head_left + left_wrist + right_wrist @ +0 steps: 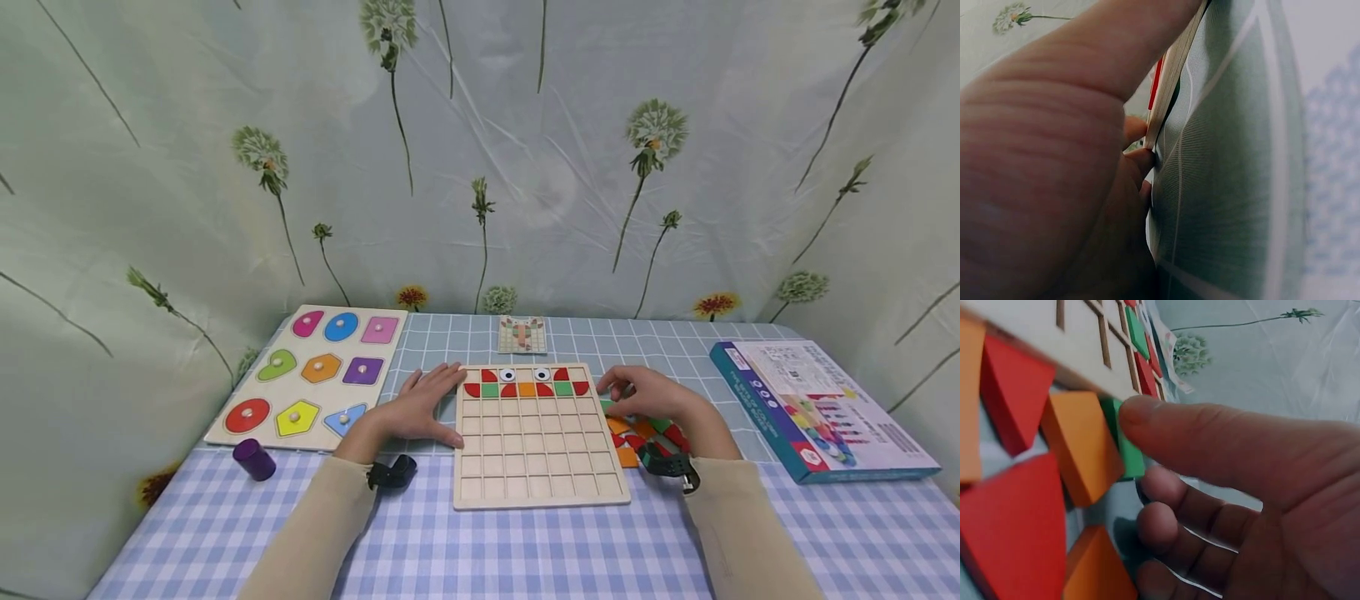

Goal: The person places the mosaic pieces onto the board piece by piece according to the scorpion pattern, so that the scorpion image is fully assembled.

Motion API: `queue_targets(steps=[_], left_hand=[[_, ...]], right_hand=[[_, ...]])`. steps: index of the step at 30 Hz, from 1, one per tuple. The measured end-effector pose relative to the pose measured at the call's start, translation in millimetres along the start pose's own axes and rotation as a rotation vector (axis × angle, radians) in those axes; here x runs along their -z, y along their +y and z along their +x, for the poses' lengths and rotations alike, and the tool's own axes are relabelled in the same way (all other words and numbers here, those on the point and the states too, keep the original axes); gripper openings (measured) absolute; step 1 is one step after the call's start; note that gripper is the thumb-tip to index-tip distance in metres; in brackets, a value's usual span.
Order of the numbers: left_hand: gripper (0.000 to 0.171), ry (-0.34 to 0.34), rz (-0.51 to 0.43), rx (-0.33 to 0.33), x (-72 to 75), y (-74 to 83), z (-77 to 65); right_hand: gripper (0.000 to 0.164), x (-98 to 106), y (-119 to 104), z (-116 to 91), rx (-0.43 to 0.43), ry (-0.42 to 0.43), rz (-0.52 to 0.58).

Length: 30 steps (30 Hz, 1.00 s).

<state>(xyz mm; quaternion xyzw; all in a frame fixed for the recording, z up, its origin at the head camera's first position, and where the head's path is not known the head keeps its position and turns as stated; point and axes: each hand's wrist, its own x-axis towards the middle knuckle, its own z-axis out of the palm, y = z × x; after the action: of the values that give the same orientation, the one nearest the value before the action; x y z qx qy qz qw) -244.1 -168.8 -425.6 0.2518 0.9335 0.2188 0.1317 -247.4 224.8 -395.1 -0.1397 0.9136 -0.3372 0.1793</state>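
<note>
A wooden grid board [540, 450] lies in front of me, its two upper rows partly filled with red, green and orange tiles and two eye tiles [507, 375]. My left hand [420, 406] rests against the board's left edge, fingers spread; the left wrist view shows its thumb and fingertips at the wooden rim [1175, 78]. Beside the right edge, my right hand [645, 393] reaches down to loose tiles. Its thumb touches a green tile [1129, 450], while the other fingers bend loosely beside it. Orange tiles [1082, 444] and red tiles [1016, 519] lie close by.
A small pattern card [522, 335] lies behind the board. To the left are a knobbed shape puzzle [302, 392] and a purple cylinder [254, 460]. A flat box [825, 408] lies at the right. A patterned curtain [525, 167] hangs behind the table.
</note>
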Motion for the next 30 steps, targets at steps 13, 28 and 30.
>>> queue_targets(steps=[13,28,30], left_hand=[[0.112,0.0,0.001,0.003,-0.4,1.0,0.8],[0.111,0.006,-0.004,0.007,0.1,2.0,-0.6],[0.111,0.006,-0.005,0.003,0.1,2.0,-0.9]], right_hand=[[0.02,-0.1,8.6,3.2,-0.039,-0.011,-0.028],[0.019,-1.9,6.6,5.2,-0.017,0.059,-0.008],[0.019,-3.0,7.8,6.6,-0.012,0.081,-0.012]])
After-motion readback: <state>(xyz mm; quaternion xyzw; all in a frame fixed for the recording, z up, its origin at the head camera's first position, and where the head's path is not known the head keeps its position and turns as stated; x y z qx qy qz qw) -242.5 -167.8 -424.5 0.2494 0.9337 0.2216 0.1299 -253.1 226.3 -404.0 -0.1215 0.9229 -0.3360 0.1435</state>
